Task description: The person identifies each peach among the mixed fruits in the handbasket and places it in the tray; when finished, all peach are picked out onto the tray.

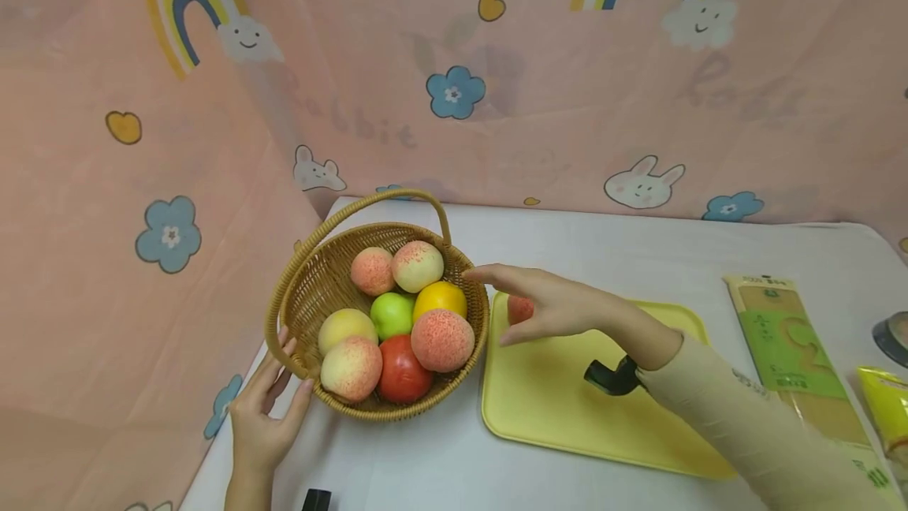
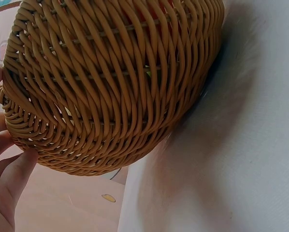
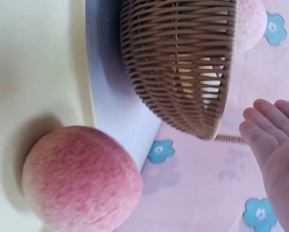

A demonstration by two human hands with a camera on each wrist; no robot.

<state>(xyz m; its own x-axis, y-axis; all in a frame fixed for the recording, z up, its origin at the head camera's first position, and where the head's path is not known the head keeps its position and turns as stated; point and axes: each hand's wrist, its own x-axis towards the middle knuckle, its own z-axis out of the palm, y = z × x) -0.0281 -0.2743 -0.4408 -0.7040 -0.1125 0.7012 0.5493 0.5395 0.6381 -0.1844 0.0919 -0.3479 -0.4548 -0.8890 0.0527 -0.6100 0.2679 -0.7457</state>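
A wicker basket (image 1: pixel 397 416) with a tall arched handle stands at the left, filled with several peaches (image 1: pixel 443 341), a green apple (image 1: pixel 392 315), a yellow fruit (image 1: pixel 440 300) and a round red fruit (image 1: pixel 404 371). My left hand (image 1: pixel 262 416) holds the basket at its left side, fingers and thumb about the handle's foot; in the left wrist view its fingertips touch the woven wall. My right hand (image 1: pixel 560 302) hovers by the basket's right rim with fingers extended and nothing held. Under it, a peach (image 3: pixel 81 179) lies on the yellow tray (image 1: pixel 567 424), partly hidden in the head view.
At the right lies a flat packet with a green label (image 1: pixel 801 345). Beyond it are a yellow bag (image 1: pixel 887 404) and a dark round object (image 1: pixel 892 337), both cut by the frame edge. A pink patterned cloth (image 1: pixel 397 101) hangs behind the white table.
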